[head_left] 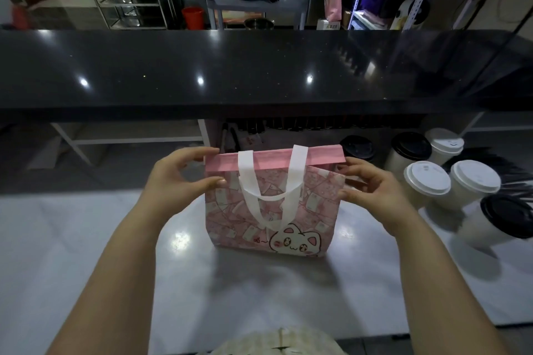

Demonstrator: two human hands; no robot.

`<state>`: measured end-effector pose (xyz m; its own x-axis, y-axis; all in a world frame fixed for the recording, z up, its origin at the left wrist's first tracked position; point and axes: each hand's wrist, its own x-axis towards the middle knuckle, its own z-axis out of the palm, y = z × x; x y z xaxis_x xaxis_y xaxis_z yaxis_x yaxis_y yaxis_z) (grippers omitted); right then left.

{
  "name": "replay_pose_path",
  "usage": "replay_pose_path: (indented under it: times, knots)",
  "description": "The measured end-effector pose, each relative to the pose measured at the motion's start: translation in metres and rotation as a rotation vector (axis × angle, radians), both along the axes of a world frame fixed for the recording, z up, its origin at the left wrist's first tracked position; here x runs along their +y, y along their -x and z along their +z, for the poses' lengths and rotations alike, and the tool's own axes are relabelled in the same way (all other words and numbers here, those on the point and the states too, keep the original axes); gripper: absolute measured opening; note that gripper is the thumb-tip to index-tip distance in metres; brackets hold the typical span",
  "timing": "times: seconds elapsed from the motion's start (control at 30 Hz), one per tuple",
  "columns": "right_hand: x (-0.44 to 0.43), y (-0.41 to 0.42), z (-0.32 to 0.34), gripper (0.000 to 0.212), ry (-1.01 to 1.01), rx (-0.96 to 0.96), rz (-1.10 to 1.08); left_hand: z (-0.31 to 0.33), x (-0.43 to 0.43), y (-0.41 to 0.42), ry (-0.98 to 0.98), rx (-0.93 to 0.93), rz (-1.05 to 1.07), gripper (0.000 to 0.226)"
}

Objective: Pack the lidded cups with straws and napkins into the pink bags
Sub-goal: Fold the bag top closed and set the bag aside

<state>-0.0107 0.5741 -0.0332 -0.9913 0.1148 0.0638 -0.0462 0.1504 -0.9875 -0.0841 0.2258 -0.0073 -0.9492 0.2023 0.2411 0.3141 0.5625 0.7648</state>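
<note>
On the counter (pixel 86 239), left hand (pixel 176 174) and right hand (pixel 372 187) pinch the upright pink bag (pixel 317 204) set crosswise.

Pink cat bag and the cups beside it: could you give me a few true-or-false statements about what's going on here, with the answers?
1. The left hand and right hand both grip the pink bag at its top corners. True.
2. The pink bag lies flat on the white counter. False: it stands upright.
3. Every one of the lidded cups has a white lid. False: three have black lids.
4. The lidded cups stand to the right of the bag, outside it. True.
</note>
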Motion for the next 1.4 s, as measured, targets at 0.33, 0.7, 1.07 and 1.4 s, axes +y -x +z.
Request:
replay_pose_path:
  times: [0.33, 0.7, 1.07, 1.4]
  knots:
    - [-0.026, 0.008, -0.013, 0.013, 0.096, 0.102, -0.143, -0.016, 0.009, -0.001, -0.234, -0.055, 0.117, 0.053]
    - [-0.029, 0.001, -0.015, 0.020, 0.313, 0.019, 0.021, -0.032, 0.030, -0.020, -0.478, -0.257, 0.007, 0.057]
    - [-0.017, 0.002, -0.001, 0.016, 0.194, 0.020, 0.050, -0.032, 0.025, -0.026, -0.438, -0.166, 0.016, 0.096]
    - [-0.024, 0.008, 0.024, 0.032, 0.097, 0.005, 0.237, -0.010, 0.029, -0.017, -0.447, -0.037, -0.071, 0.095]
